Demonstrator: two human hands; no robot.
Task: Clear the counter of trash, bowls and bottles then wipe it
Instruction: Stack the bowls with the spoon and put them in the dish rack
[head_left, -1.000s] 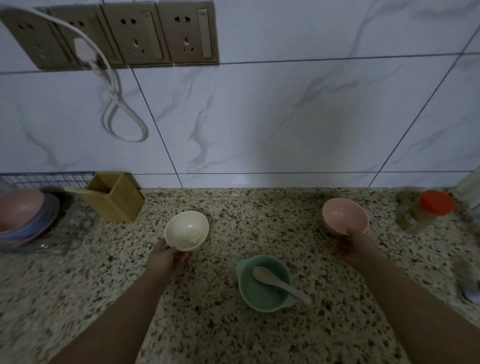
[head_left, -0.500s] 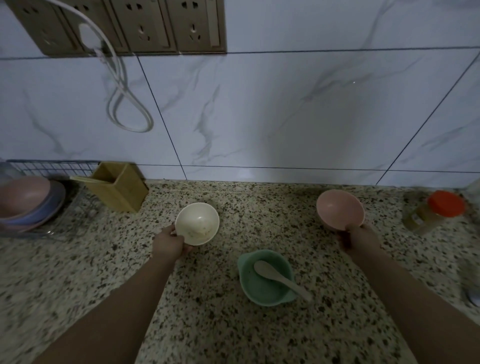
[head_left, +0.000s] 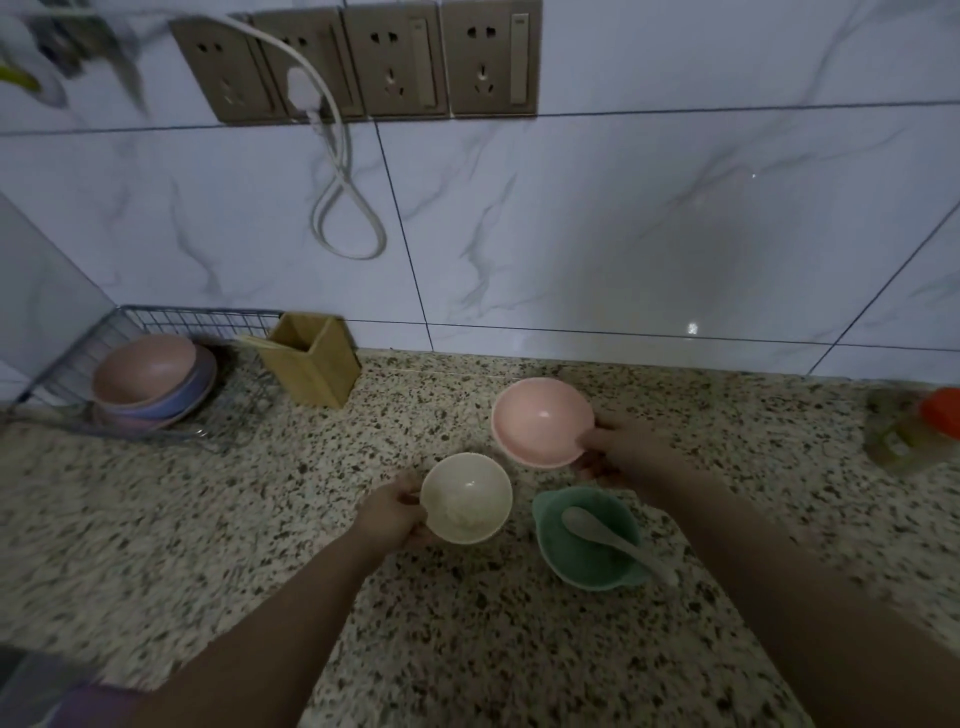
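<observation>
My left hand (head_left: 392, 514) grips the left rim of a cream bowl (head_left: 466, 497) held over the speckled counter (head_left: 156, 519). The bowl has some residue inside. My right hand (head_left: 621, 454) holds a pink bowl (head_left: 540, 420) by its right rim, tilted toward me, just beyond the cream one. A green bowl (head_left: 582, 551) with a pale spoon (head_left: 602, 532) lying in it rests on the counter below my right hand. At the far right edge stands a bottle with an orange cap (head_left: 917, 428), blurred.
A wire rack (head_left: 171, 325) at the back left holds stacked pink and purple bowls (head_left: 150, 382). A wooden utensil box (head_left: 311, 358) stands beside it against the tiled wall. Sockets and a looped white cable (head_left: 345, 208) hang above.
Both hands have lifted their bowls and brought them together toward the middle. The pink bowl moved left, close to the cream bowl. The view shifted left.
</observation>
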